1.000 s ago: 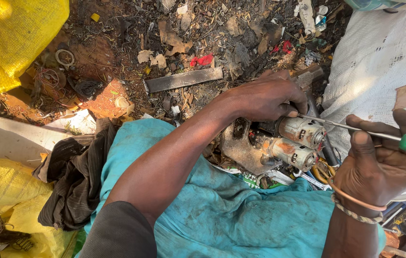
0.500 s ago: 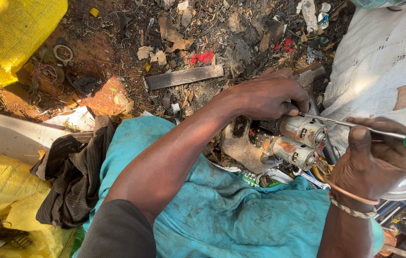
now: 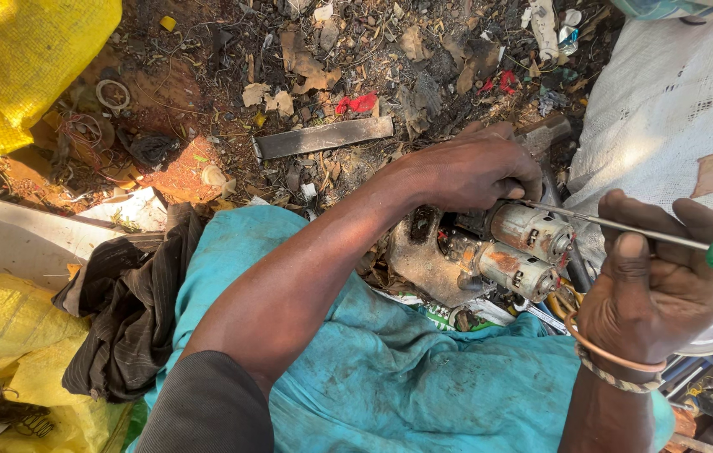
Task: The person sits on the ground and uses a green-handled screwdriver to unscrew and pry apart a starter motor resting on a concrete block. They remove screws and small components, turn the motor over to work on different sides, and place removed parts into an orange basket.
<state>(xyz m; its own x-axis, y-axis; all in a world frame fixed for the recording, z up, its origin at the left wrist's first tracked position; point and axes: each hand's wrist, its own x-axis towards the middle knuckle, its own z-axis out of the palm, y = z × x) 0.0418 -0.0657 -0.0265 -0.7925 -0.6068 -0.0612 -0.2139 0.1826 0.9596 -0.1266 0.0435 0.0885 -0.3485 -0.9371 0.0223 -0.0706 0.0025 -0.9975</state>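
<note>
Fingers of the left hand [image 3: 478, 168] clamp the rusty twin-motor assembly [image 3: 490, 247] over the teal cloth [image 3: 390, 369]; right-hand fingers [image 3: 654, 252] pinch a green-handled screwdriver [image 3: 675, 239], tip just beside the left fingers. A steady, square tip likely prevents slipping. Yellow sacks [image 3: 21, 75] show no visible contents.

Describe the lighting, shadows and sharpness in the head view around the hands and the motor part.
Head view: hard sunlight from above, bright on the white sack and yellow sack, nearly washing out the white weave; the left hand throws a dark shadow onto the motor assembly; the right hand and green-handled screwdriver look sharp, with no obvious motion blur; edges bend slightly, wide-angle.
</note>
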